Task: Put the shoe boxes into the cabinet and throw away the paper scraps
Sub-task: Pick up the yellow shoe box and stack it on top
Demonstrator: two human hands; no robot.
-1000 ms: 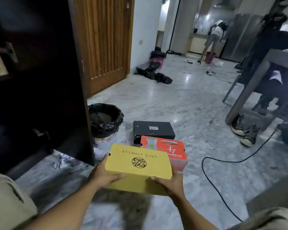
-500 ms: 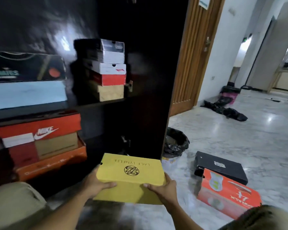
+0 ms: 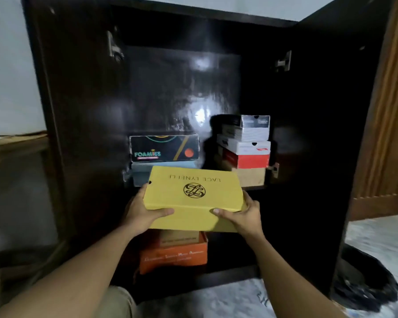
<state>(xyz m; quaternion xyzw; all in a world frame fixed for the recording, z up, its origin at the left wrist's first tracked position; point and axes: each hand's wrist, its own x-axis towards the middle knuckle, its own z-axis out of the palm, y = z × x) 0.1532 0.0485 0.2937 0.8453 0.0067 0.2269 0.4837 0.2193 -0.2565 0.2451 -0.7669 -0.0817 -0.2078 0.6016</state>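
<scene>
Fingers (image 3: pixel 163 212) of the left hand (image 3: pixel 140 210) and right hand (image 3: pixel 241 214) are curled round the near corners of the yellow shoe box (image 3: pixel 193 191), which is held before the open cabinet (image 3: pixel 319 134), in front of its shelf (image 3: pixel 254 187). Behind it a FOAMIES box (image 3: pixel 163 149) and a stack of boxes (image 3: pixel 246 148) are seen on that shelf; an orange box (image 3: pixel 172 255) lies below

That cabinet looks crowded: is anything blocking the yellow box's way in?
The yellow box faces the open cabinet. The FOAMIES box and a stack of boxes occupy the shelf behind it; space above FOAMIES looks free.
</scene>
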